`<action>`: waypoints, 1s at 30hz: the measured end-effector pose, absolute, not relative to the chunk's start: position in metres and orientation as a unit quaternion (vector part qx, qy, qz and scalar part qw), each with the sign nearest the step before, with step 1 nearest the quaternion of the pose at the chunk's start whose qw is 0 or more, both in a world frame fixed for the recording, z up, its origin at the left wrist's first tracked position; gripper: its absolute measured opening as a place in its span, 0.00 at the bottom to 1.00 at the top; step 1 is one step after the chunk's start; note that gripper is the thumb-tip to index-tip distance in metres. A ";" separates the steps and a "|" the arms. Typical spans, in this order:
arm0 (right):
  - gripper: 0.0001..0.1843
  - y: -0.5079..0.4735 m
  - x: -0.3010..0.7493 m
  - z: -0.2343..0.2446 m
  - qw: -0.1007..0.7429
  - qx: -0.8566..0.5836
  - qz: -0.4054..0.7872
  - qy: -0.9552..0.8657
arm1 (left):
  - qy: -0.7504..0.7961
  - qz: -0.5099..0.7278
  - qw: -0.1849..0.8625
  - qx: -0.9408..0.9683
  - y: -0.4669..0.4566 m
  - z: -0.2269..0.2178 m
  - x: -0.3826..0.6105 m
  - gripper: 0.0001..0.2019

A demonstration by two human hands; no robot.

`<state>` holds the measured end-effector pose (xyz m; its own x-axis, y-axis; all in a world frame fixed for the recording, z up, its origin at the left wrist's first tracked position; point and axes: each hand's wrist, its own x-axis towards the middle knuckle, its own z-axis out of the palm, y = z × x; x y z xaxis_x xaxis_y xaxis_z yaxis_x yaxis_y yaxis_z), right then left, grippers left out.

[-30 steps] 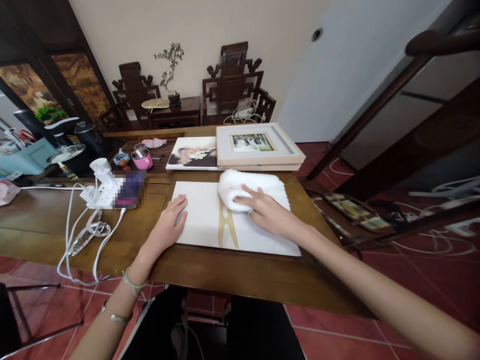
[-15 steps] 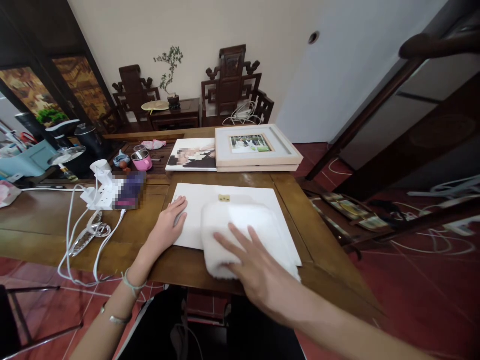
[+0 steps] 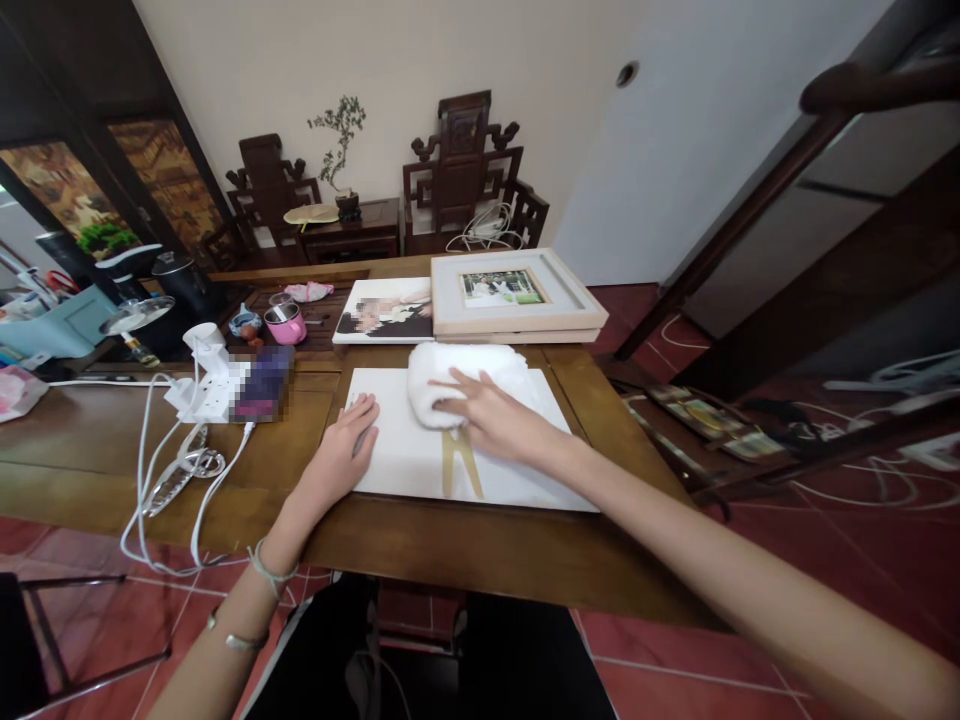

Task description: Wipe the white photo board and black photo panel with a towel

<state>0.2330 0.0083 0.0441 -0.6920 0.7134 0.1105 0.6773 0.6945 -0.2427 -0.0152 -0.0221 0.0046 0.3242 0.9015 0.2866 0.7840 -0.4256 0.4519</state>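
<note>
A white panel [image 3: 397, 462], which looks like the back of a picture frame, lies flat on the wooden table in front of me. My left hand [image 3: 347, 445] rests on its left edge with the fingers stretched out, holding nothing. Under my right hand [image 3: 486, 415] is a folded white towel [image 3: 469, 362], gripped by the fingers and pressed over the panel's far edge. A tan two-legged stand [image 3: 457, 468] shows on the panel just below the towel. The towel hides the panel's upper middle.
Behind the panel lie a photo print [image 3: 386, 320] and a light wooden picture frame [image 3: 517, 290]. A power strip [image 3: 217, 385] with white cables, a clear hair claw [image 3: 184, 465] and a pink mug [image 3: 285, 323] are on the left. The table's right edge [image 3: 667, 450] drops to the floor.
My right hand has slid the towel from the panel's near right part to its far edge. The tan stand has come into sight and the small metal hanger is covered. My left hand stays put.
</note>
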 end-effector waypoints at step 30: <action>0.34 0.019 0.206 0.048 0.039 -0.376 0.039 -0.925 | 0.546 0.246 0.129 0.790 -0.025 -0.002 -0.016 0.26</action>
